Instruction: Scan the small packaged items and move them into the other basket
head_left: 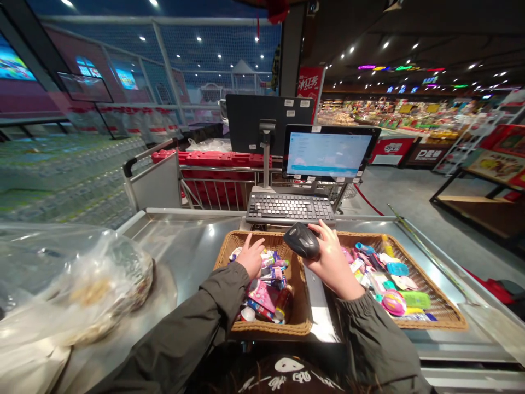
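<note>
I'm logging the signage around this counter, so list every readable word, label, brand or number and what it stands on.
"冰红茶": on the red banner.
Too small or blurred to read:
text on the lit screen
white stickers on the dark monitor
keyboard keys
print on the packets
lettering on the red panel and dark panel
print on the dark clothing.

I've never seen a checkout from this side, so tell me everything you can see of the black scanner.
The scanner is black, apparently plastic, with a broad, rounded head and shaped panels on top. The right hand grips it, hiding its lower part. It is held up, head leftward, on the near side of the keyboard. Nothing else visibly touches it.
</note>
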{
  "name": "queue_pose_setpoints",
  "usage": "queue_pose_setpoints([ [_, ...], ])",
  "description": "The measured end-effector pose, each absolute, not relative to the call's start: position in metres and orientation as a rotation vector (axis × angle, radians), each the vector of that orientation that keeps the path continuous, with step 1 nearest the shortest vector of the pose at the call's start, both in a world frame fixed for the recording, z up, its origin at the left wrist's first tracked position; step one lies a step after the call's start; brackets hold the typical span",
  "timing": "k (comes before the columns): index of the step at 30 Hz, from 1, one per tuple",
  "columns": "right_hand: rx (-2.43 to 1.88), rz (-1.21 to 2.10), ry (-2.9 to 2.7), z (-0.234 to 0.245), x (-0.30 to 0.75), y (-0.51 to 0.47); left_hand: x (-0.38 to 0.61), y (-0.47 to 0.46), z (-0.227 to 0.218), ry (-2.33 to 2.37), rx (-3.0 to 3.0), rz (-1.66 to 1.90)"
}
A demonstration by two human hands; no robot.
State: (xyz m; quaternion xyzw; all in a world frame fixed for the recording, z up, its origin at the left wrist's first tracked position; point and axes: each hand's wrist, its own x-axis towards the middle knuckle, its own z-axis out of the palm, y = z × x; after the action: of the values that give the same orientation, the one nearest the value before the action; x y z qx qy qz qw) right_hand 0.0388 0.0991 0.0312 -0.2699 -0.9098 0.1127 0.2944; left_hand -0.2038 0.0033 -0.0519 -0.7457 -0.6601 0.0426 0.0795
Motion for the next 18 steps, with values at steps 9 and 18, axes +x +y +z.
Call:
queue_pose_setpoints([
  [9, -0.677, 0.326, -2.413, 0.028, 0.035, 0.101, -0.203, -0.010, -0.079, -1.996, -2.354, 0.344],
  [18, -0.782, 0.280, -2.324, 0.039, 0.060, 0.104, -0.175, 0.014, -0.038, -1.905, -2.332, -0.031],
])
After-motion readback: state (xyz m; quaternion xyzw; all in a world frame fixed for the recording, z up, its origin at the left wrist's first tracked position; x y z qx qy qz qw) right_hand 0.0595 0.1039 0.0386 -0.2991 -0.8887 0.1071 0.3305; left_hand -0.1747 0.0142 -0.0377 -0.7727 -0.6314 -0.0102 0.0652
